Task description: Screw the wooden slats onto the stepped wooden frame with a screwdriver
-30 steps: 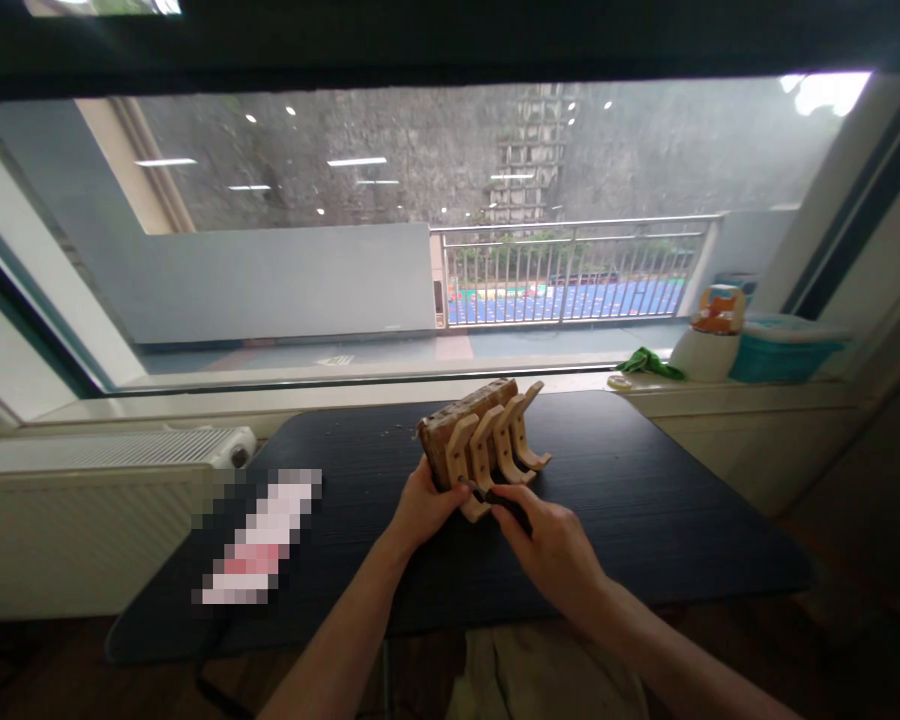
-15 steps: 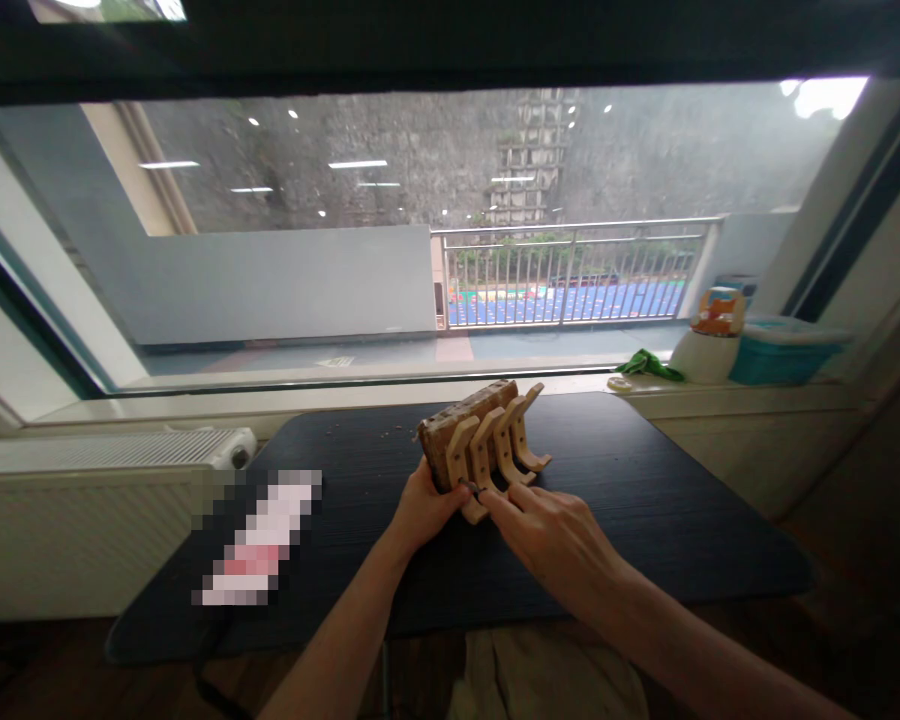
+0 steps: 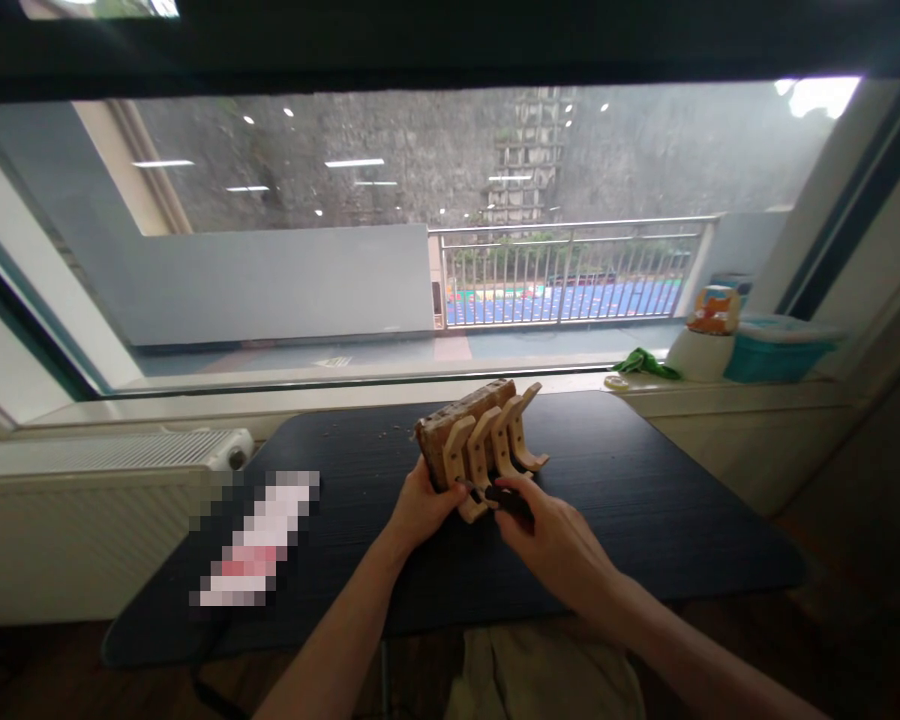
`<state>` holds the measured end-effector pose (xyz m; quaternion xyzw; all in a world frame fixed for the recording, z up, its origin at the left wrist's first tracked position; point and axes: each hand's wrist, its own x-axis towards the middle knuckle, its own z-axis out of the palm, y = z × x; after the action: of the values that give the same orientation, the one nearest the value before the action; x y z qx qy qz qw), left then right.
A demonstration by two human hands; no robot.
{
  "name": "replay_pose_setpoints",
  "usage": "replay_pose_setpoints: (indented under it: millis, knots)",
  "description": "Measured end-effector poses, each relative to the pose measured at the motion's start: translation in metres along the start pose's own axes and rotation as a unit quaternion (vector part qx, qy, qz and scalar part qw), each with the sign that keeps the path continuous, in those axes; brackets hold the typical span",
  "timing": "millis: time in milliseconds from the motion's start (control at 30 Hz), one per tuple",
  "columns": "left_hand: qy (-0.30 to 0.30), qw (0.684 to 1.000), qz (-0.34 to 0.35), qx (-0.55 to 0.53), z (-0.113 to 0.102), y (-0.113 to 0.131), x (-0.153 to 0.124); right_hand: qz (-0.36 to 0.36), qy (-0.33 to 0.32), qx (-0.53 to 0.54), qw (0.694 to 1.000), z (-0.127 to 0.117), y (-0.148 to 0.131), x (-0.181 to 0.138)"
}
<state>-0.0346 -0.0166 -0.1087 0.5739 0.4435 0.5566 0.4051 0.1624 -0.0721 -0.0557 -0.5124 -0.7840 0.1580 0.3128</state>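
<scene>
A wooden coat rack [image 3: 471, 432] with several light wooden hooks stands on its edge on the dark table [image 3: 645, 500]. My left hand [image 3: 418, 506] grips its near left end and holds it upright. My right hand [image 3: 551, 540] is closed round a small dark-handled screwdriver [image 3: 495, 494], whose tip touches the base of the nearest hook.
A blurred white and pink object [image 3: 259, 540] lies on the table's left part. Wood crumbs lie behind the rack. A white radiator [image 3: 112, 450] stands at the left. On the window sill at the right are a green cloth [image 3: 641, 362], a white container [image 3: 701, 345] and a teal box [image 3: 776, 350].
My right hand has turned about the screwdriver, fingers stretching out and closing again, while the tip stayed at the nearest hook. My left hand and the rack have stayed put.
</scene>
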Motion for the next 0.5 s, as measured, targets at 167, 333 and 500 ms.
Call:
replay_pose_setpoints:
  millis: [167, 333, 500]
  knots:
    - [0.001, 1.0, 0.0, 0.007, 0.0, 0.001, 0.0, -0.172, -0.037, -0.215, 0.961, -0.019, -0.012, 0.001]
    - [-0.001, 1.0, 0.004, 0.005, 0.0, 0.004, -0.001, -0.187, -0.037, -0.186, 0.964, -0.008, -0.009, 0.006]
    - [0.002, 1.0, 0.006, 0.007, -0.001, 0.003, 0.0, -0.023, -0.01, -0.029, 0.999, 0.01, 0.005, 0.004]
